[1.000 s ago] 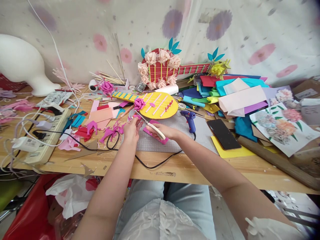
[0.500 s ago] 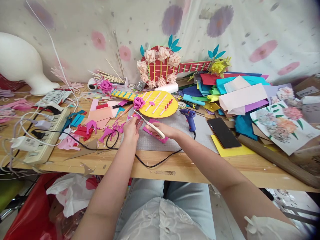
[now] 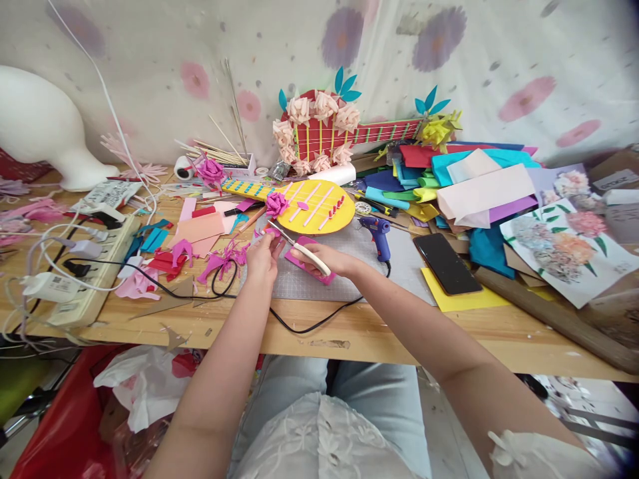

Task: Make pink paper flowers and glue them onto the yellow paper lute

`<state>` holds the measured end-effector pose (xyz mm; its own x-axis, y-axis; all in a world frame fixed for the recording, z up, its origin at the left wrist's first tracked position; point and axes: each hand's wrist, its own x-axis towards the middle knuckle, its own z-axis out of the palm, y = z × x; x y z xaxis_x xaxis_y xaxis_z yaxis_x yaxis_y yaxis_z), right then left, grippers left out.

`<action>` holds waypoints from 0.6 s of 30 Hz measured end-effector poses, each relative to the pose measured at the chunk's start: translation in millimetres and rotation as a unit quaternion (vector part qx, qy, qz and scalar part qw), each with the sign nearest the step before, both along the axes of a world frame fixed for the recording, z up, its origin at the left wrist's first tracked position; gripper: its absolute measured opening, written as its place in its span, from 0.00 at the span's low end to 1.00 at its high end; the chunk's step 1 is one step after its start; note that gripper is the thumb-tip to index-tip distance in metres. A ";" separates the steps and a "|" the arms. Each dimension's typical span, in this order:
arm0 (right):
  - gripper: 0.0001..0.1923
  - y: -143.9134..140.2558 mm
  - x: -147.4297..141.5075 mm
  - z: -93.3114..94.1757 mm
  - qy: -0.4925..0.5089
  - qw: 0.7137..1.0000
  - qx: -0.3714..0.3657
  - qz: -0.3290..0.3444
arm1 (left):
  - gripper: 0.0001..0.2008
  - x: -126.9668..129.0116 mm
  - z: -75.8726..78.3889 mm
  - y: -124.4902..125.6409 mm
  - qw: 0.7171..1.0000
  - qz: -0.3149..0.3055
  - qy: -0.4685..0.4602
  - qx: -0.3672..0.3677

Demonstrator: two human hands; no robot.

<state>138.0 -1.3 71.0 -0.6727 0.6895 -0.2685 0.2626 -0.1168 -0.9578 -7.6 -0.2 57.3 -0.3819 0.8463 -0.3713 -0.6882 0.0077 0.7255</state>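
In my right hand (image 3: 325, 258) is a pair of scissors (image 3: 316, 258) with white handles, its blades pointing up and left. My left hand (image 3: 263, 256) pinches a small piece of magenta paper (image 3: 269, 232) beside the scissor tips. Below my right hand lies a flat magenta sheet (image 3: 327, 277) on the grey cutting mat (image 3: 399, 273). Just beyond both hands rests a yellow paper guitar (image 3: 319, 206) with pink strips, red pegs and a magenta paper rose (image 3: 276, 205) on its body.
A blue glue gun (image 3: 378, 236) stands right of my hands, its black cord (image 3: 309, 330) looping in front. A phone (image 3: 446, 264) lies on yellow paper. Magenta scraps (image 3: 224, 261) and a power strip (image 3: 94, 273) are left. A red flowered guitar (image 3: 319, 133) leans at the back.
Hardly anything differs. Both hands, the scissors and the magenta piece keep nearly the same places; the view has shifted very slightly.
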 end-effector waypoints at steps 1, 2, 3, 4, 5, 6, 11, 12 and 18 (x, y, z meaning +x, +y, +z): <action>0.26 0.7 0.2 -0.9 0.002 1.000 0.002 0.002 | 0.05 -0.4 -0.1 -0.5 1.000 -0.002 0.000 0.004; 0.26 1.3 0.5 -1.8 0.004 1.000 0.003 0.004 | 0.05 -0.8 0.0 -1.0 1.000 -0.004 0.001 0.006; 0.26 1.9 0.8 -2.5 0.006 1.000 0.004 0.008 | 0.05 -1.1 0.1 -1.6 1.000 -0.005 0.002 0.007; 0.26 2.3 1.2 -2.9 0.007 1.000 0.006 0.011 | 0.05 -1.5 0.4 -2.1 1.000 -0.006 0.005 0.007; 0.26 2.5 1.7 -2.9 0.006 1.000 0.008 0.014 | 0.05 -1.8 0.7 -2.5 1.000 -0.007 0.008 0.005; 0.26 2.6 2.3 -2.4 0.002 1.000 0.012 0.014 | 0.05 -2.3 1.1 -3.0 1.000 -0.007 0.011 0.004; 0.26 2.6 6.2 3.7 -0.029 0.998 0.042 0.024 | 0.05 -7.8 1.3 -4.3 0.999 -0.023 0.023 0.011; 0.26 3.1 7.1 4.6 -0.034 0.998 0.048 0.029 | 0.05 -9.6 1.2 -4.4 0.999 -0.033 0.027 0.015; 0.25 7.4 11.1 6.9 -0.047 0.996 0.053 0.052 | 0.04 -20.0 4.6 -5.8 0.995 -0.078 0.057 0.015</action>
